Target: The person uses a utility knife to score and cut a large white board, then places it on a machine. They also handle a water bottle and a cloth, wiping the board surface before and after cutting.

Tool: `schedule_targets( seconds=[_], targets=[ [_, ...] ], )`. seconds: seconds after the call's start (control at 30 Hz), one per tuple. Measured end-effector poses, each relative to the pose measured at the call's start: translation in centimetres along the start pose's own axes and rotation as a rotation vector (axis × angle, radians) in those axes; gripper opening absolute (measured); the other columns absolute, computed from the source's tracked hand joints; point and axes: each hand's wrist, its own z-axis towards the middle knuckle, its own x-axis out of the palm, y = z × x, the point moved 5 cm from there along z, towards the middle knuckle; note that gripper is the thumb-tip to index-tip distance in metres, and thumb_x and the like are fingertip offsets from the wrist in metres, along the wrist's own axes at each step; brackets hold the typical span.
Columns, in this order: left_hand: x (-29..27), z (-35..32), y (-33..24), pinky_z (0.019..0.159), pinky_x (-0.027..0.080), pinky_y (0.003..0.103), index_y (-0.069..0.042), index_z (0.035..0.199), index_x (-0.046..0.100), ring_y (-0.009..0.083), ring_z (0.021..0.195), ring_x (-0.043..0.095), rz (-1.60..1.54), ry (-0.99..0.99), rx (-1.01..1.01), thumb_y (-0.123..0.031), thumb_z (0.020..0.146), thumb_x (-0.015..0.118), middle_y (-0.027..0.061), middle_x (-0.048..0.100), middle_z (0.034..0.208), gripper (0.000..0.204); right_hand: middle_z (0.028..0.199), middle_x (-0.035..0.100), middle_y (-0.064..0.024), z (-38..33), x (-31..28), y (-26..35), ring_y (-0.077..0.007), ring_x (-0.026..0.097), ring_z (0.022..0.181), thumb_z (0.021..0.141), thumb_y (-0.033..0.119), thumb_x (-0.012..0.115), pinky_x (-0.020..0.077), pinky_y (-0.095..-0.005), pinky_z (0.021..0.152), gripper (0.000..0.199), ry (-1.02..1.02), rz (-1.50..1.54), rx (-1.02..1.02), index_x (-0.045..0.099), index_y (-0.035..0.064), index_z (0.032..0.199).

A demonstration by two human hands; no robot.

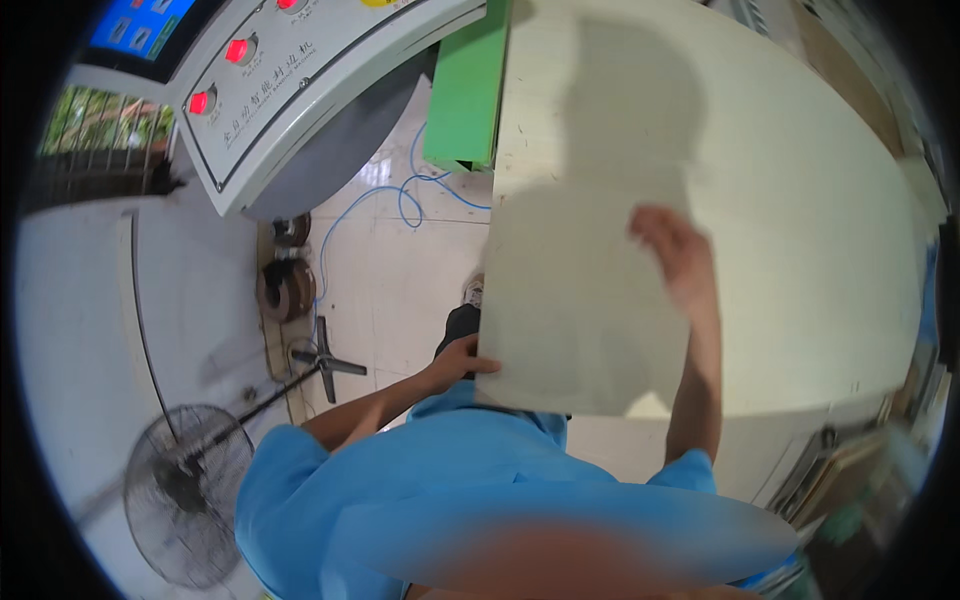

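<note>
A large cream-white board [810,250] lies flat in front of me and reaches far to the right. At its near left corner my left hand [460,364] grips the edge, thumb on top and the other fingers hidden below. My right hand [675,245] is raised over the board's middle, slightly blurred, its fingers loosely bent and nothing seen in them. My shadow falls across the board, around the right hand.
A machine with a white control panel [330,70], red buttons and a screen stands at the far left. Its green part [468,95] borders the board. A blue hose [370,192] loops over the tiled floor. A standing fan [188,490] is at the near left; boards [820,470] lean at the near right.
</note>
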Motion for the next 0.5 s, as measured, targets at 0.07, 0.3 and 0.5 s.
schedule_targets(
  seconds=[0.07, 0.3, 0.5],
  targets=[
    [0.3, -0.1, 0.7, 0.108, 0.040, 0.040, 0.004, 0.143, 0.045, 0.0256, 0.126, 0.053, -0.124, -0.135, 0.016, -0.018, 0.083, 0.074, 0.0159, 0.056, 0.135, 0.070, 0.115, 0.071, -0.0162, 10.6, -4.7, -0.6, -0.0303, 0.067, 0.111, 0.098, 0.038, 0.059, 0.0513, -0.0380, 0.093, 0.040, -0.255, -0.302, -0.354, 0.069, 0.0044, 0.118],
    [1.4, -0.2, 4.0, 0.104, 0.045, 0.037, 0.005, 0.140, 0.045, 0.0233, 0.119, 0.058, -0.455, -0.408, 0.143, -0.023, 0.089, 0.068, 0.0151, 0.060, 0.130, 0.063, 0.156, 0.039, -0.0157, 40.4, -11.3, -4.8, -0.0325, 0.036, 0.143, 0.089, 0.072, 0.049, 0.0305, -0.0439, 0.116, 0.084, -0.459, -0.718, -0.377, 0.043, 0.0126, 0.149],
    [2.5, -1.1, 6.1, 0.100, 0.044, 0.030, 0.002, 0.134, 0.051, 0.0180, 0.114, 0.060, -0.576, -0.468, 0.225, -0.035, 0.095, 0.063, 0.0097, 0.062, 0.124, 0.054, 0.163, 0.026, -0.0101, 46.5, -9.4, -5.6, -0.0287, 0.023, 0.151, 0.090, 0.078, 0.031, 0.0209, -0.0496, 0.121, 0.088, -0.414, -1.030, -0.235, 0.028, 0.0218, 0.157]
  ],
)
